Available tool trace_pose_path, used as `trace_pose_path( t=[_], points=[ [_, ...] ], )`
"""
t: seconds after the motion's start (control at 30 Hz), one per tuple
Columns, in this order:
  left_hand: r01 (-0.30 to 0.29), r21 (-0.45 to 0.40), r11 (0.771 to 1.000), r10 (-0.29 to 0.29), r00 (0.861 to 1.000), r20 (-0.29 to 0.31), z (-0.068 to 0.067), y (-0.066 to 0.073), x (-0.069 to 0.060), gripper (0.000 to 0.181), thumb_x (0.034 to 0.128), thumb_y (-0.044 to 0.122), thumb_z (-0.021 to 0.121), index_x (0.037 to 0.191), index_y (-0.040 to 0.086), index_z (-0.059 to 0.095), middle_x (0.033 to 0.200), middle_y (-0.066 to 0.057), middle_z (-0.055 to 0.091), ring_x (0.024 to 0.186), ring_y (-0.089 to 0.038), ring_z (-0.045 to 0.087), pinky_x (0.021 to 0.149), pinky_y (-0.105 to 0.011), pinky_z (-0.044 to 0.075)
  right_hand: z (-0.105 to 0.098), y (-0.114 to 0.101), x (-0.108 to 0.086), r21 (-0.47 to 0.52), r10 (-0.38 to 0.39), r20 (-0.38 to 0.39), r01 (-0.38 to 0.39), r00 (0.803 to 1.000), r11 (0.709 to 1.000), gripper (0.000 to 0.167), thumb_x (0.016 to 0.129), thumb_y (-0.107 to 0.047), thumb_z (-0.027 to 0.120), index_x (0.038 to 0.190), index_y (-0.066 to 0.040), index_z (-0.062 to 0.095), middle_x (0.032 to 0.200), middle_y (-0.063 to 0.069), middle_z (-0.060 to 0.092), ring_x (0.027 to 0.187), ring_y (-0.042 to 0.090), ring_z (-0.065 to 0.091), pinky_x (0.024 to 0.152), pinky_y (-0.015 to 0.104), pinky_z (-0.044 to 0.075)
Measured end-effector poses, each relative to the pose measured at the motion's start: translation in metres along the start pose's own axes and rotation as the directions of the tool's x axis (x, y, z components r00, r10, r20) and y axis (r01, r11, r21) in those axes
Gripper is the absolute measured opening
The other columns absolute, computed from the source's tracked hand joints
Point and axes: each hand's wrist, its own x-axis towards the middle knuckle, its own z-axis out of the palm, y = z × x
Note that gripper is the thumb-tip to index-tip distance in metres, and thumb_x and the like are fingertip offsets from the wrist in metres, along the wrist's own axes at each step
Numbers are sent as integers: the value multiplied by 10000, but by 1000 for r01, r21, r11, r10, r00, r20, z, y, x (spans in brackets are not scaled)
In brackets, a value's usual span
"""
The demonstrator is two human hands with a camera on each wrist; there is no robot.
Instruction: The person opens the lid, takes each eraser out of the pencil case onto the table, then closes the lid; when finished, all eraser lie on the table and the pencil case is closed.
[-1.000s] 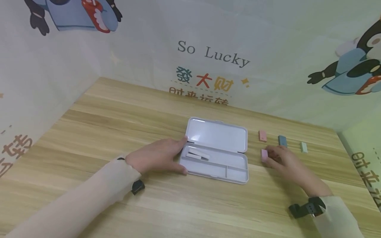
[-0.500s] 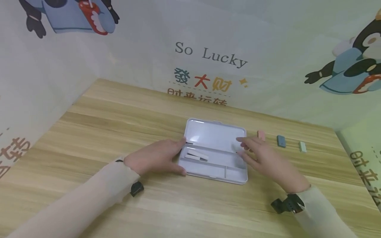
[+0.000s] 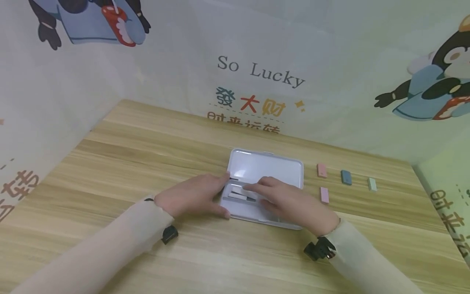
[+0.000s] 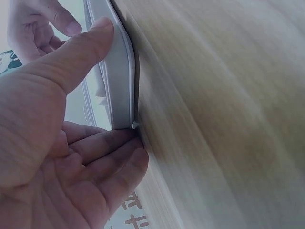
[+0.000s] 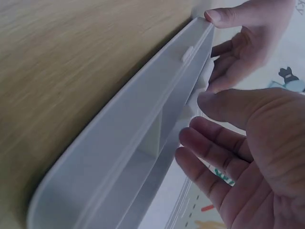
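We note right hand, grip apart, moved from pink block to white pieces, apparently the work's new focus; left hand's grip clamps case.

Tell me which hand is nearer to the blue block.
Right. The right hand is over the case, to the left of the blue block; the left hand is farther off, at the case's left end.

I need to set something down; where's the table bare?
Bare table: between the left hand and printed cloth; also in front of the case, between the sleeves. Crowded: right of the case, with four blocks, and its tray, under the right hand.
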Motion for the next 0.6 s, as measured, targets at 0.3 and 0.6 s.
trace_pose_path(
  t=[0.3,0.6],
  points=[
    [-16,18,1000,16,1000,-8,1,-1,0,1081,861,425,854,1633,-38,257,1553,-171,558,1383,-271,588,1207,-450,455,1,-6,15,-26,10,54,-9,998,1000,512,1007,-97,663,1490,-241,571,1221,31,691,1051,140,660,909,342,612],
    [-35,42,999,35,999,-16,1,-3,0,1092,859,434,851,1628,-57,252,1519,-177,590,1346,-276,614,1181,-455,478,2,-5,21,-43,48,83,-44,995,998,538,1020,-108,651,1523,-265,544,1136,18,691,864,112,624,809,328,613]
  ],
)
